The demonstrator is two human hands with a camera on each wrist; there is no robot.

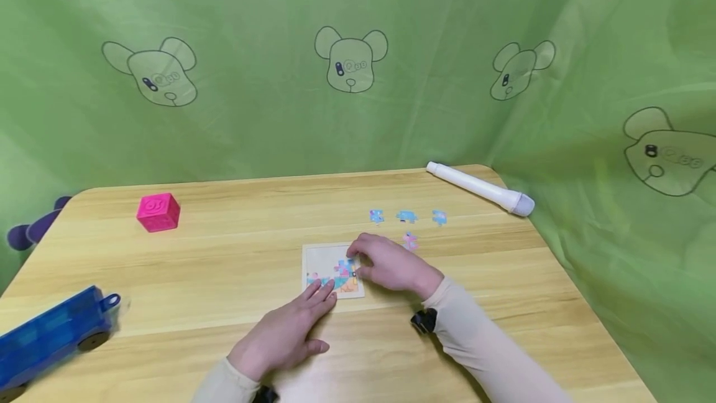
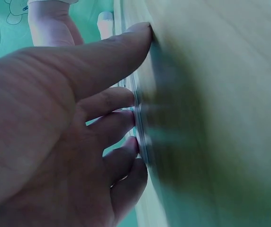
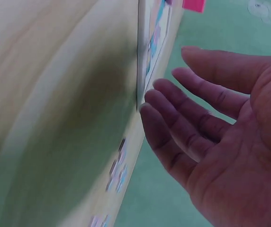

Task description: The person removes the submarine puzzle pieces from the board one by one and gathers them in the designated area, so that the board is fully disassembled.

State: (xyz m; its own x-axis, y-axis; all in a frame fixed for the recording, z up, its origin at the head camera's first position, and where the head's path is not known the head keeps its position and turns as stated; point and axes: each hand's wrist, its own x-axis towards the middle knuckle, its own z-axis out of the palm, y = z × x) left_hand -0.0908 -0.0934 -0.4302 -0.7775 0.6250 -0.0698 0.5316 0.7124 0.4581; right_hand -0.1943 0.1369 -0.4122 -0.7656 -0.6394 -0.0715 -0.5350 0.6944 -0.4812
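Wooden table (image 1: 235, 247): squarish puzzle frame (image 1: 320, 259) parallels far edge (image 1: 279, 180); left fingers (image 2: 130, 182) straight atop, right fingers (image 3: 161, 137) curved, empty.

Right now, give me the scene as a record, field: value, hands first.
left hand: fingers on the lower part of the puzzle tray
right hand: at the tray's right side, no held piece visible, contact unclear
puzzle tray: partly filled, bottom and right; upper left bare
loose pieces: four, outside the tray, up and right of it
microphone: white, far right of the table
cube: pink, far left
wheeled toy: blue, near left, cut off by frame
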